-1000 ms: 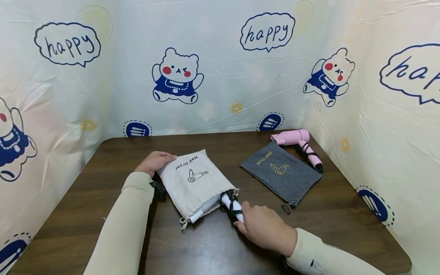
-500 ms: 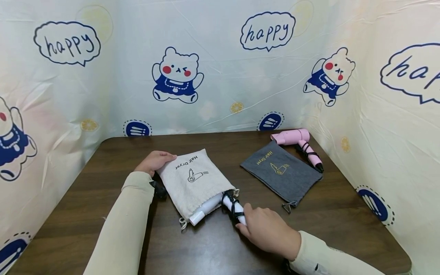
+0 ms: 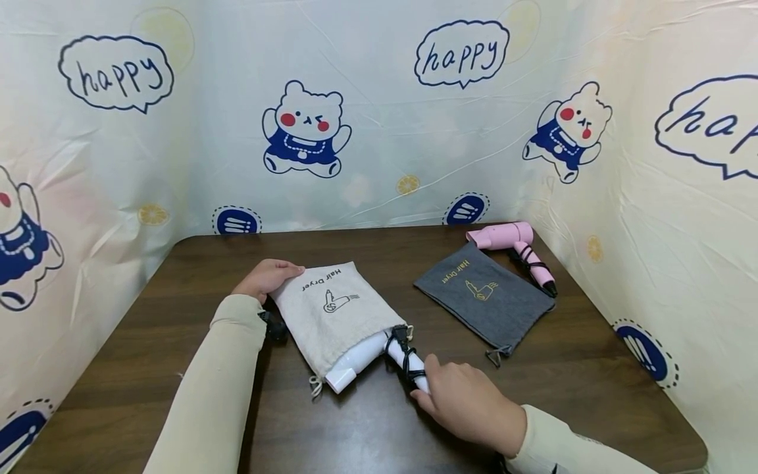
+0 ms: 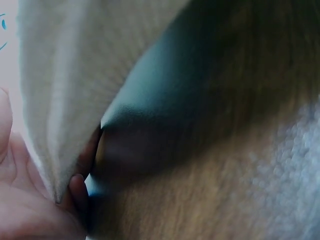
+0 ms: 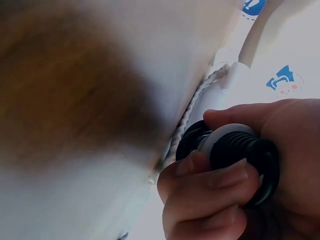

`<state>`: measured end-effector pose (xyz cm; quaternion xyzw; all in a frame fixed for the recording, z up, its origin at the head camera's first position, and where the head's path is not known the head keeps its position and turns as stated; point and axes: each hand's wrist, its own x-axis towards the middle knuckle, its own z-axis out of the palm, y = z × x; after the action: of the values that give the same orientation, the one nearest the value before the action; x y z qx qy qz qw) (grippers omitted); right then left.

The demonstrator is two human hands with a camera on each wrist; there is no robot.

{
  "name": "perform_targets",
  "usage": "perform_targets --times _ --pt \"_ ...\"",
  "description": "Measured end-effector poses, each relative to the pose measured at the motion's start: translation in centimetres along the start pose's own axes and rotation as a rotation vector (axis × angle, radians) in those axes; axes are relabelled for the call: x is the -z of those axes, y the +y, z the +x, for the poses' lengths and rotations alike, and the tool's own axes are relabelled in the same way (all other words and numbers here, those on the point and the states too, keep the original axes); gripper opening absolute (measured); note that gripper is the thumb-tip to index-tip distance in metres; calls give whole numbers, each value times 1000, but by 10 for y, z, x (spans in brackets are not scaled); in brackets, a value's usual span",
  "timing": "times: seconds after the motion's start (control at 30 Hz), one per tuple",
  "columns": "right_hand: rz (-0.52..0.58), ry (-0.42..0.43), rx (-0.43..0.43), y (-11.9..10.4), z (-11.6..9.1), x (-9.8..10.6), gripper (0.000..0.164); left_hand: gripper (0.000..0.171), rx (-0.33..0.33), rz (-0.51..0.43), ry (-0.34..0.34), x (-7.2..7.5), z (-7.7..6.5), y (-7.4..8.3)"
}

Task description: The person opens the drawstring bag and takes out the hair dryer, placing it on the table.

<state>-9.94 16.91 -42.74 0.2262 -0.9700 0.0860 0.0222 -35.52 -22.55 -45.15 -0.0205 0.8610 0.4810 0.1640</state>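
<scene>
A white hair dryer lies partly inside a cream drawstring bag printed "Hair Dryer". Its nozzle and its handle, wound with a black cord, stick out of the bag's mouth; the rest is hidden in the cloth. My right hand grips the handle's end, and in the right wrist view its fingers curl round handle and cord. At the bag's far left corner, my left hand pinches the cloth between thumb and fingers. The left wrist view has the bag's corner held there.
A grey drawstring bag lies flat on the right side of the brown table. Behind it is a pink hair dryer with a cord round its handle. A printed curtain surrounds the table's back and sides.
My right hand has drawn back slightly toward the lower right with the white hair dryer, so more of its nozzle and body shows outside the bag. The left hand stays at the corner.
</scene>
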Motion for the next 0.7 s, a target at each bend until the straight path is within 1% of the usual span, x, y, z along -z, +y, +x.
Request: perform_targets --times 0.17,0.4,0.6,0.7 --pt "3 1 -1 0 -3 0 37 49 -7 -10 9 -2 3 -1" --pt "-24 30 -5 0 -6 -2 38 48 -6 -6 10 0 7 -3" --pt "-3 3 -17 0 -9 -1 37 48 -12 -16 13 0 4 -3" --pt "0 5 -20 0 -11 0 37 47 -10 -20 19 -1 2 -2"
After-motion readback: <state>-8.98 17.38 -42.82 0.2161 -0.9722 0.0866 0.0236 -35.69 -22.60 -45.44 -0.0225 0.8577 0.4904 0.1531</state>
